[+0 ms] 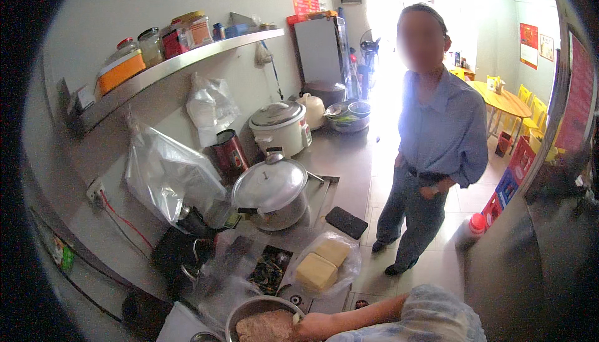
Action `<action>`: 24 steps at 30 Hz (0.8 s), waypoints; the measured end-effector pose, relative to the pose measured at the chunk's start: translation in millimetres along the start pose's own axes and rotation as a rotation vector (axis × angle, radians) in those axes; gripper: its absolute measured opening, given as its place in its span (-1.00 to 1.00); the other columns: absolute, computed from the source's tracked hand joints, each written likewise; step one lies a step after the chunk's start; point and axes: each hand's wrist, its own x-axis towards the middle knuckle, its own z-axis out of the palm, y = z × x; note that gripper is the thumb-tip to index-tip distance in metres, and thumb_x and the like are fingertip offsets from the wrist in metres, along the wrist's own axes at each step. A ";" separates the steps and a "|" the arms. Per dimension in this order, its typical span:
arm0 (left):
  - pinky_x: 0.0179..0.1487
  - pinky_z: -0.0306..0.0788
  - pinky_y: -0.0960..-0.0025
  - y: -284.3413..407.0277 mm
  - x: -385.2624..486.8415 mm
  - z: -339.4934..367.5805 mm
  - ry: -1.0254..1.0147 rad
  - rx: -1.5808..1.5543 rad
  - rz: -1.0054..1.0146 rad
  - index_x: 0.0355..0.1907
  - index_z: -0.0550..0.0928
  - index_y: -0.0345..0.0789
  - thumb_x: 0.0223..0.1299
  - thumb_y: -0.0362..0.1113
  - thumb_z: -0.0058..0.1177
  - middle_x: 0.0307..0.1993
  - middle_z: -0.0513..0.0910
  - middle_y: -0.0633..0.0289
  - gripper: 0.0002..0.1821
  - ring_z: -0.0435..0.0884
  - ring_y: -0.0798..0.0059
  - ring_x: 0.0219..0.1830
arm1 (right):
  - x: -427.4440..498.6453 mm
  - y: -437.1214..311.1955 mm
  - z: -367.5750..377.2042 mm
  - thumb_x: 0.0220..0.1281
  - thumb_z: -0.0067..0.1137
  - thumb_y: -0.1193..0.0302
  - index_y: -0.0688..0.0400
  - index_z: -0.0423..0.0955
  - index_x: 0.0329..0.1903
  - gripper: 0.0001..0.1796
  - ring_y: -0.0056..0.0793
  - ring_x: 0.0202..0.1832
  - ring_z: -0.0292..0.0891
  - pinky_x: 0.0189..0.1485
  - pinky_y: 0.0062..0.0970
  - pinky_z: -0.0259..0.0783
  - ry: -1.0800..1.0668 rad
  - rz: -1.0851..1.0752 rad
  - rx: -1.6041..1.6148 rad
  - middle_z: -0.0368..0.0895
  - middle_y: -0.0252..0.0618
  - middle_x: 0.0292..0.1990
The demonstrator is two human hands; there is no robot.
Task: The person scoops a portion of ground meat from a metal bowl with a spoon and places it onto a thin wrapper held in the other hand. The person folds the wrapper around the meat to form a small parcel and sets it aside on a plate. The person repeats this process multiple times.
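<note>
My right hand is at the bottom edge, at the right rim of a round metal bowl. A small pale thing shows at its fingertips; whether the fingers grip it is unclear. The bowl holds a pinkish-brown mass, perhaps minced meat, cut off by the frame. My left hand is out of view. Just beyond the bowl, pale yellow blocks lie in a clear plastic bag. A dark tray or box stands to their left, and a black phone lies farther back on the counter.
A lidded metal pot and a white electric cooker stand on the metal counter. Jars line a wall shelf. Plastic bags hang at left. A person stands beyond the counter; a red-capped container stands at right.
</note>
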 end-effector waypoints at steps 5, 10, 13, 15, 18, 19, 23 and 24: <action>-0.19 0.40 0.26 16.5 -3.9 5.7 0.042 -0.024 0.008 -0.19 0.60 -0.37 0.23 -0.13 0.02 -0.35 0.62 -0.01 -0.68 0.51 0.36 -0.32 | 4.7 2.3 -3.3 0.05 0.01 0.26 0.05 0.50 -0.22 -0.75 -0.12 -0.25 0.50 -0.18 -0.12 0.30 -0.072 -0.077 -0.091 0.59 -0.18 -0.32; -0.15 0.41 0.27 21.4 -1.4 7.8 0.049 -0.007 0.017 -0.15 0.60 -0.35 0.23 -0.12 0.02 -0.31 0.63 0.01 -0.67 0.54 0.36 -0.27 | 9.6 5.6 -3.5 0.09 -0.04 0.32 0.08 0.44 -0.11 -0.71 -0.10 -0.25 0.51 -0.20 -0.15 0.36 -0.099 -0.133 -0.137 0.59 -0.14 -0.28; -0.13 0.41 0.28 23.8 -3.8 6.2 0.047 -0.007 0.017 -0.12 0.59 -0.33 0.22 -0.11 0.03 -0.29 0.64 0.03 -0.66 0.55 0.36 -0.24 | 14.7 5.8 -3.2 0.11 -0.07 0.35 0.09 0.41 -0.04 -0.68 -0.08 -0.25 0.52 -0.21 -0.17 0.39 -0.123 -0.173 -0.162 0.58 -0.12 -0.25; -0.12 0.42 0.28 25.0 -11.5 0.4 0.058 -0.015 0.024 -0.11 0.59 -0.33 0.22 -0.11 0.03 -0.27 0.64 0.04 -0.66 0.56 0.36 -0.22 | 19.3 2.8 -4.1 0.13 -0.08 0.37 0.10 0.39 0.00 -0.66 -0.07 -0.25 0.53 -0.22 -0.18 0.42 -0.143 -0.223 -0.190 0.58 -0.10 -0.24; -0.10 0.42 0.29 21.4 -33.2 -22.1 0.056 -0.066 0.046 -0.08 0.59 -0.32 0.22 -0.10 0.03 -0.24 0.64 0.05 -0.65 0.57 0.35 -0.19 | 13.4 -5.2 -9.0 0.15 -0.11 0.41 0.12 0.35 0.07 -0.62 -0.06 -0.25 0.54 -0.23 -0.20 0.45 -0.181 -0.276 -0.256 0.57 -0.07 -0.21; -0.09 0.42 0.29 16.7 -43.0 -32.4 0.042 -0.092 0.017 -0.07 0.59 -0.31 0.22 -0.10 0.03 -0.24 0.65 0.06 -0.64 0.58 0.35 -0.18 | 6.9 -7.4 -13.5 0.16 -0.12 0.42 0.12 0.34 0.09 -0.60 -0.05 -0.25 0.54 -0.24 -0.21 0.47 -0.213 -0.250 -0.278 0.57 -0.07 -0.20; -0.19 0.42 0.33 -9.2 -68.9 -77.2 0.094 -0.086 -0.297 -0.02 0.57 -0.29 0.08 -0.28 0.13 -0.27 0.57 0.14 -0.64 0.52 0.40 -0.24 | -11.2 -13.9 -45.6 0.22 -0.12 0.37 0.03 0.41 0.02 -0.69 -0.07 -0.21 0.54 -0.22 -0.19 0.46 -0.420 0.280 -0.099 0.55 -0.07 -0.13; -0.39 0.41 0.40 -32.3 -72.6 -75.8 0.200 -0.027 -0.165 -0.11 0.58 -0.37 0.03 -0.44 0.11 -0.51 0.56 0.22 -0.70 0.49 0.48 -0.51 | -26.5 -8.0 -45.0 0.20 -0.02 0.33 0.06 0.47 -0.06 -0.74 -0.09 -0.27 0.55 -0.27 -0.17 0.44 -0.227 0.292 -0.044 0.58 -0.06 -0.26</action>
